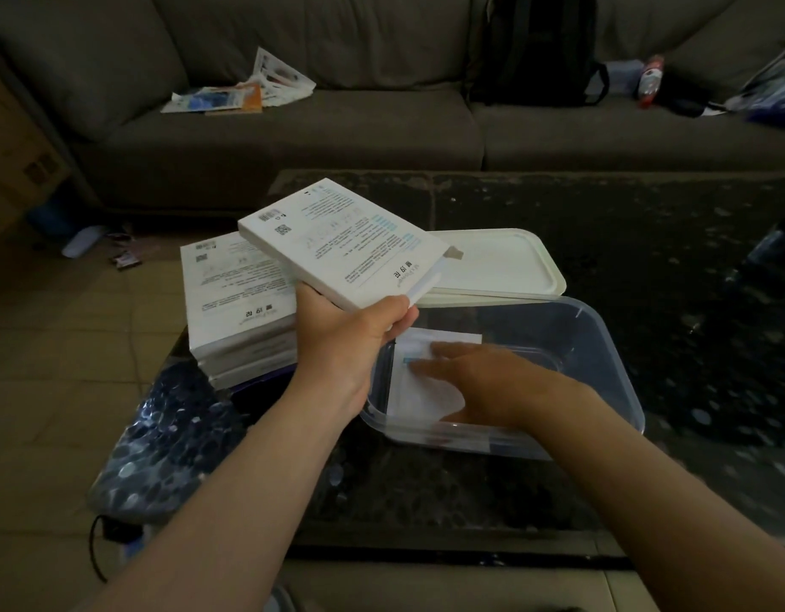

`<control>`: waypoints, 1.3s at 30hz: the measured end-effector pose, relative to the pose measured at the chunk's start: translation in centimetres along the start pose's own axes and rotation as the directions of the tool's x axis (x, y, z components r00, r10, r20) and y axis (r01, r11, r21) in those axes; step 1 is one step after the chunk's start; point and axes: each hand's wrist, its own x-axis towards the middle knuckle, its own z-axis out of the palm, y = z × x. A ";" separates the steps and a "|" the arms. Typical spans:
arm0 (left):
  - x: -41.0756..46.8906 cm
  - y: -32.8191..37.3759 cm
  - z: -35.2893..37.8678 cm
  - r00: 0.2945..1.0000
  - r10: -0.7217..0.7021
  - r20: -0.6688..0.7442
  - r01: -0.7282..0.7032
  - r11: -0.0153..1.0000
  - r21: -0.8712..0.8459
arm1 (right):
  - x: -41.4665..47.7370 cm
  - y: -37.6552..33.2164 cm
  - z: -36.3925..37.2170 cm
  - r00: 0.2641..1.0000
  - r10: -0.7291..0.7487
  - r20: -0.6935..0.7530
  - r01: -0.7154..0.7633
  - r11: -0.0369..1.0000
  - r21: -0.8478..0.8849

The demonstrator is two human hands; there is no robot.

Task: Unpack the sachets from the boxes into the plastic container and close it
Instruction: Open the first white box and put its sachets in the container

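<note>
My left hand (355,337) grips a flat white printed box (342,240) by its near edge and holds it tilted above the table. One end flap of the box hangs open on the right. A clear plastic container (603,346) stands on the dark table, and white sachets (426,373) lie flat on its bottom at the left end. My right hand (466,382) is inside the container, its fingers stretched flat on the sachets. The container's white lid (505,267) lies behind it. A stack of more white boxes (236,302) sits to the left.
The dark speckled table (647,240) stretches to the right and back. A grey sofa (293,125) behind it carries loose papers (245,90), a black backpack (541,50) and a bottle (649,79). A dark patterned bag (170,439) hangs at the table's left corner.
</note>
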 end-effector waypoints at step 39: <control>-0.5 -0.4 0.6 0.994 0.001 0.108 -0.007 0.999 0.052 | -1.9 -1.9 -4.7 0.889 0.421 -0.181 0.214 -0.033 0.976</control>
